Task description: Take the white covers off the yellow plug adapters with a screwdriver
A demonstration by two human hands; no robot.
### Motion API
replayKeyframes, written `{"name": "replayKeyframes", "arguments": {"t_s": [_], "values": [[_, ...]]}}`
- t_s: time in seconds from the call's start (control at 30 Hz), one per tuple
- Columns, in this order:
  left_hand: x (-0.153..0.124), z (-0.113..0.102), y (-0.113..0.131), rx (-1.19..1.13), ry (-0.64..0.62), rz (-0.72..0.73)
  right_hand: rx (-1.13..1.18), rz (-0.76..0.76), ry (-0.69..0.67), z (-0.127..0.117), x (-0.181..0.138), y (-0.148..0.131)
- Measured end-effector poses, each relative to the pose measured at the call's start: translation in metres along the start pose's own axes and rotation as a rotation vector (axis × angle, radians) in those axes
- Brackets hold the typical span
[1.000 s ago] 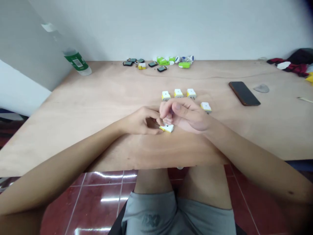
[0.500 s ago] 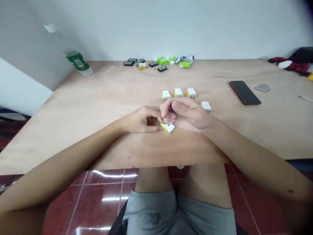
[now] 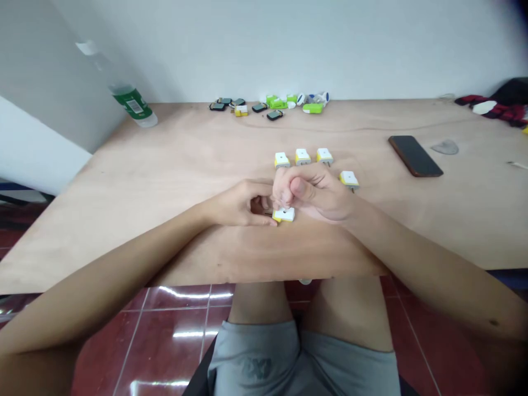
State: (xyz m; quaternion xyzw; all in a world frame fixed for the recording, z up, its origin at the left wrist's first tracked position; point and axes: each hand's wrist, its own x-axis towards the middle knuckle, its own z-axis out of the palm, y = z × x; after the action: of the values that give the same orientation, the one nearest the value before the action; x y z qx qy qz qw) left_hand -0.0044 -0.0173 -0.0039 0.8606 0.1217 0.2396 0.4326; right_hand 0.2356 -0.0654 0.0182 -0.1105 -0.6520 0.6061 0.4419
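A small white and yellow plug adapter (image 3: 284,214) lies on the wooden table (image 3: 165,165) between my hands. My left hand (image 3: 241,206) rests on the table with its fingers curled, pinching the adapter's left end. My right hand (image 3: 315,192) is closed above it, fingertips bunched and pressing down on the adapter's top; whatever thin thing it may hold is hidden. Just beyond my hands stand three like adapters (image 3: 303,157) in a row, with one more adapter (image 3: 348,179) to the right.
A dark phone (image 3: 414,155) and a grey pick-shaped piece (image 3: 444,147) lie at right. Green, white and dark small parts (image 3: 268,104) are strewn along the far edge. A green-labelled bottle (image 3: 134,104) lies far left. Red and black cloth (image 3: 495,107) sits far right.
The adapter has turned from tilted to flat between my fingers. My right hand has closed tighter and come down onto its top. My left hand has stayed in place.
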Motion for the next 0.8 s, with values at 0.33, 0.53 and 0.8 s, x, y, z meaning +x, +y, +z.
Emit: {"name": "replayKeyframes", "arguments": {"t_s": [0.33,0.53,0.8], "values": [[0.0004,-0.0006,0.0011,-0.042,-0.002,-0.019,0.045,0.035,0.097,0.0016,-0.0027,0.0001],[0.0004,0.0021,0.0018,0.032,0.023,-0.005,-0.016,0.023,0.205,0.0054,-0.0034,0.0015],[0.0036,0.0037,0.0049,0.077,0.026,0.074,0.033,0.024,0.167,0.0085,-0.0026,0.0012]]}}
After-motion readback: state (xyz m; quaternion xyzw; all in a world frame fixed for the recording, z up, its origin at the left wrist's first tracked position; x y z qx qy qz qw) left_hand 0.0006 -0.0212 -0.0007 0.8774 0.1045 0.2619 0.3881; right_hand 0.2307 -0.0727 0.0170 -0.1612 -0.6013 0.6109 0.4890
